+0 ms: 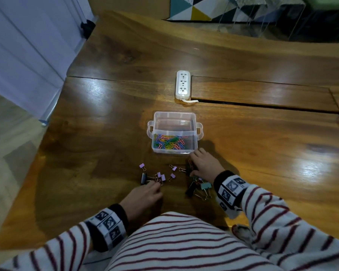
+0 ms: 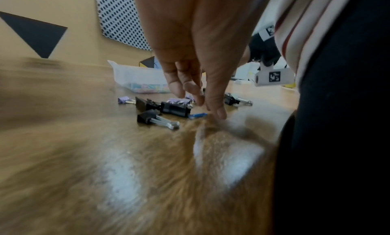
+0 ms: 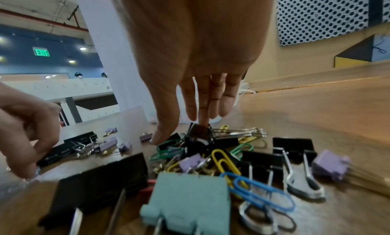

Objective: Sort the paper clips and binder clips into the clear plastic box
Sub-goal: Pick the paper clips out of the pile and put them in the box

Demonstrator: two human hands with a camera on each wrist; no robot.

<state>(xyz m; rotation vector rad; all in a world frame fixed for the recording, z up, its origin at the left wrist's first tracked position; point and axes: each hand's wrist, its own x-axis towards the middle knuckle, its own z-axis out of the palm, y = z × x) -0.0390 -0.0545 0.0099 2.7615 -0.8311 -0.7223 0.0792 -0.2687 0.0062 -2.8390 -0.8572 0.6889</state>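
Glossy dark wooden tabletop (image 1: 110, 118) | clear plastic two-compartment box (image 1: 174, 114) centre, coloured paper clips (image 1: 169, 142) in near compartment, far one kept for binder clips (image 3: 190, 200) | left hand (image 1: 143, 194) pinching beside lilac cluster, contents unclear | right hand (image 1: 205, 165) fingers straight, reaching into mixed pile.

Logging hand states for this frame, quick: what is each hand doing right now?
Left hand: fingers reach down at the binder clips; whether it pinches one cannot be told.
Right hand: open, fingers straight, fingertips on the clip pile.
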